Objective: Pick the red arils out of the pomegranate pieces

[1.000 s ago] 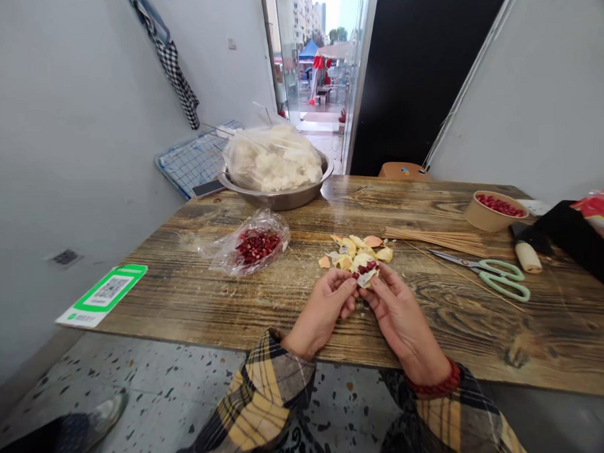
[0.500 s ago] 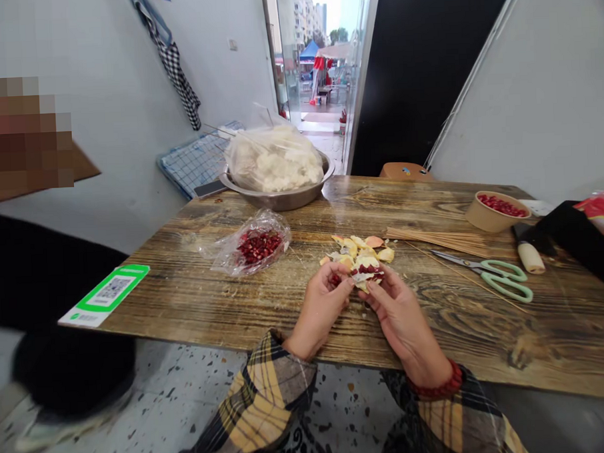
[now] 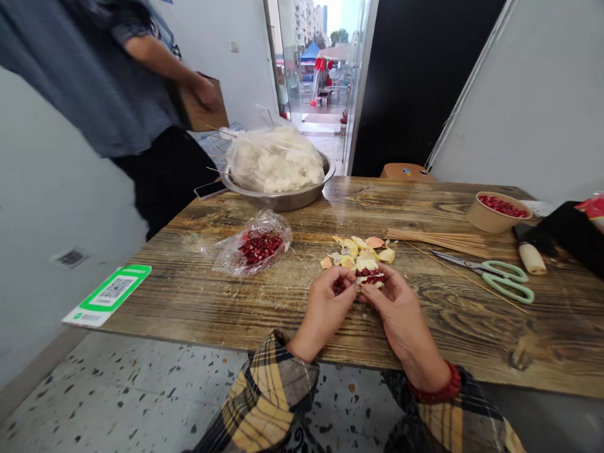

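Presently both hands meet above the near half of the wooden tabletop (image 3: 195, 298); the right hand (image 3: 403, 319) has its grip closed, thumb and fingers pinching a piece of pomegranate (image 3: 369, 273) whose red seeds show in rows between pale layers; the left hand (image 3: 330, 305) is curled, its grip drawn in around some loose red seeds (image 3: 338, 286), with thumb and forefinger tips at the left edge of the piece; whether they press on it or only touch it, I cannot tell. The piece is held just in front of a scatter of yellowish peel (image 3: 387, 255); to the left lies a clear plastic bag (image 3: 223, 258) with red seeds (image 3: 260, 247) heaped in it; behind that, a metal basin (image 3: 285, 202) carries a larger clear bag (image 3: 284, 162) of something white and lumpy, a phone (image 3: 211, 190) beside it. To the right of the peel lie thin wooden skewers (image 3: 432, 237) and green-handled scissors (image 3: 504, 278); farther right stands a brown paper bowl (image 3: 486, 218) filled with red seeds, near a pale handle (image 3: 532, 259); a card with a green-framed code (image 3: 109, 295) lies at the left corner; beyond, another person (image 3: 110, 81) carries a brown box (image 3: 209, 103).
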`<state>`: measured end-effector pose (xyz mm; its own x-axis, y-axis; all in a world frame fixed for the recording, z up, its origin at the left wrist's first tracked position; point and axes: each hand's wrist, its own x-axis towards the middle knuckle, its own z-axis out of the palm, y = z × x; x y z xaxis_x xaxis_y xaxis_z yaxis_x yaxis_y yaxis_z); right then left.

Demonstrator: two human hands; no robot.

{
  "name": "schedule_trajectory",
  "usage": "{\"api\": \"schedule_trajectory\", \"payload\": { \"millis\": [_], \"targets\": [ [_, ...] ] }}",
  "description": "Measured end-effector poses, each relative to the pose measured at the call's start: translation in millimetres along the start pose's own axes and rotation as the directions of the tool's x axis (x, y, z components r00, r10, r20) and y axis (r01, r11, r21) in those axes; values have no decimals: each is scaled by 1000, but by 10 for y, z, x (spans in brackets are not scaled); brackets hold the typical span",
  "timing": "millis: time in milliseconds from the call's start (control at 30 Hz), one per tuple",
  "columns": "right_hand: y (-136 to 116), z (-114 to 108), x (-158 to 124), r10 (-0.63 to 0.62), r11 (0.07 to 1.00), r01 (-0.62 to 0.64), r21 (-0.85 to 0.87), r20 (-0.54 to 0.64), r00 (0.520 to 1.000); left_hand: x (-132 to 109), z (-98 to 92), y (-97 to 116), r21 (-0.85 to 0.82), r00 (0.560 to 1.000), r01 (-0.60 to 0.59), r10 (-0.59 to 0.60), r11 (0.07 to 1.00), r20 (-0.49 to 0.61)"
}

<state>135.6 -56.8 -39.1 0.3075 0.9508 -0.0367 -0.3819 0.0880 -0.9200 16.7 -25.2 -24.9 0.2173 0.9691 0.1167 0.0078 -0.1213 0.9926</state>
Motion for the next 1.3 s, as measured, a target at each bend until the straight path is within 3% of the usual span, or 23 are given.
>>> {"api": "schedule_trajectory", "payload": {
  "millis": [300, 500, 800, 1300],
  "targets": [
    [23, 2, 12, -18, 1000, 18, -11, -12, 1000, -8, -8, 23, 140, 996, -80, 84, 987, -20],
    [2, 1, 12, 69, 986, -67, 153, -10, 998, -32, 8, 36, 182, 995, -104, 104, 978, 4],
    [-48, 20, 19, 68, 981, -71, 180, 24, 997, 23, -13, -5, -148, 984, 174, -177, 973, -8],
    [-65, -97, 12, -20, 997, 24, -75, 64, 998, 36, -41, 73, -309, 964, 262, -261, 914, 48]
  ]
}}
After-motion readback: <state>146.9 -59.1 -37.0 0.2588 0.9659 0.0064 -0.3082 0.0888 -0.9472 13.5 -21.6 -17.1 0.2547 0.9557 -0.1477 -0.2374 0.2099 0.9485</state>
